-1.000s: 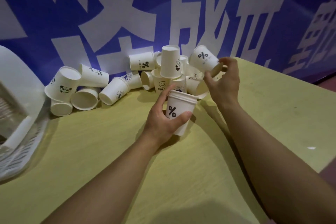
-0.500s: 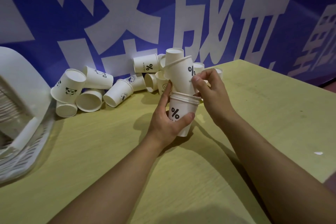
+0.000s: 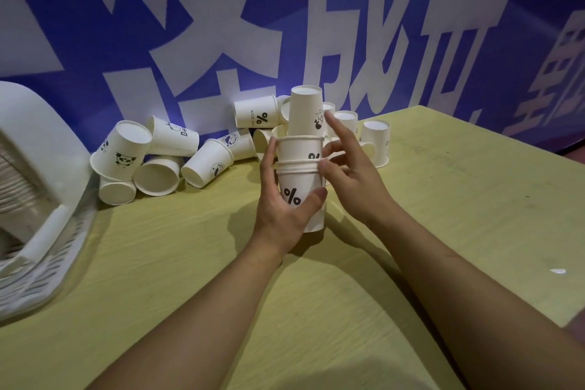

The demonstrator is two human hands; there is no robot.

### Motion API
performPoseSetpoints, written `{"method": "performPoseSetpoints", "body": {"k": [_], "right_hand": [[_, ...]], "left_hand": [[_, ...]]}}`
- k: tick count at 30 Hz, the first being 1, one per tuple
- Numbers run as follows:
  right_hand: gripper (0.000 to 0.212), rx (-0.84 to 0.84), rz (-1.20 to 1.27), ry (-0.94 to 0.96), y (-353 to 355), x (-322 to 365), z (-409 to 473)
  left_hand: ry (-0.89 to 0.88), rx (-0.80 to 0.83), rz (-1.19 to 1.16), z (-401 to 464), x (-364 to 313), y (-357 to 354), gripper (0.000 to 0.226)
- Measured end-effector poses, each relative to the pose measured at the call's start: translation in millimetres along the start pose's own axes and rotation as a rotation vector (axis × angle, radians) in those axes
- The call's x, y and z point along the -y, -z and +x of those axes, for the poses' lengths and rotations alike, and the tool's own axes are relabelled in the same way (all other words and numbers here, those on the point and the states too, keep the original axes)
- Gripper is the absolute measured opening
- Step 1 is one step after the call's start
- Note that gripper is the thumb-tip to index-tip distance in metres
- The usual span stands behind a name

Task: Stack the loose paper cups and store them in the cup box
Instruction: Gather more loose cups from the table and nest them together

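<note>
My left hand [image 3: 281, 199] grips a short stack of white paper cups [image 3: 300, 180] marked with a black percent sign, held upright just above the yellow table [image 3: 443, 199]. My right hand [image 3: 351, 168] is beside the stack on its right, fingers spread and relaxed, fingertips touching the rims of the top cup. Behind the stack lies a heap of loose white cups [image 3: 253, 111], one standing upside down [image 3: 305, 111]. More loose cups [image 3: 158, 174] lie on their sides to the left, against the wall.
A white plastic lattice basket [image 3: 44, 250] stands at the table's left edge, with a curved white handle or lid over it. A blue banner with large white characters [image 3: 221, 25] backs the table. The table's right edge drops off at the far right.
My right hand brought a percent-sign cup from the heap over to the stack, set it into the top and let go. The stack in my left hand is one cup taller.
</note>
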State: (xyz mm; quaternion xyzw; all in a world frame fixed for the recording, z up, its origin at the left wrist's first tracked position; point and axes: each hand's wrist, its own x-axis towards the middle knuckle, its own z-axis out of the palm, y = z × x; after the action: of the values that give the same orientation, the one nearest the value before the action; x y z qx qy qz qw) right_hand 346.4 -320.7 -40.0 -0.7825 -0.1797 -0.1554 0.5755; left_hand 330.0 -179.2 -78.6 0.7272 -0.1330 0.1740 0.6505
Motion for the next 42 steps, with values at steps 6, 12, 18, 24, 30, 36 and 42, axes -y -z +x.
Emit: {"method": "performPoseSetpoints", "body": {"k": [6,12,18,24,30,36,42], "right_hand": [[0.025,-0.006,-0.086,0.002,3,-1,2],[0.033,-0.273,-0.206,-0.003,0,-6,20],[0.056,-0.297,-0.445,0.03,-1,14,78],[0.057,-0.066,-0.662,-0.029,-7,12,107],[0.032,-0.199,-0.441,-0.017,-8,8,106],[0.05,-0.442,-0.101,0.057,9,22,67],[0.02,-0.357,0.193,-0.118,5,9,15]], "left_hand": [[-0.017,-0.055,0.07,-1,-1,0,0.09],[0.033,-0.146,0.089,3,-2,0,0.071],[0.049,-0.163,0.077,3,-2,2,0.067],[0.057,-0.139,0.039,3,-1,4,0.071],[0.045,-0.102,-0.011,2,-3,5,0.074],[-0.002,0.035,-0.009,-1,-4,4,0.082],[-0.002,0.15,-0.03,-1,-6,3,0.099]]}}
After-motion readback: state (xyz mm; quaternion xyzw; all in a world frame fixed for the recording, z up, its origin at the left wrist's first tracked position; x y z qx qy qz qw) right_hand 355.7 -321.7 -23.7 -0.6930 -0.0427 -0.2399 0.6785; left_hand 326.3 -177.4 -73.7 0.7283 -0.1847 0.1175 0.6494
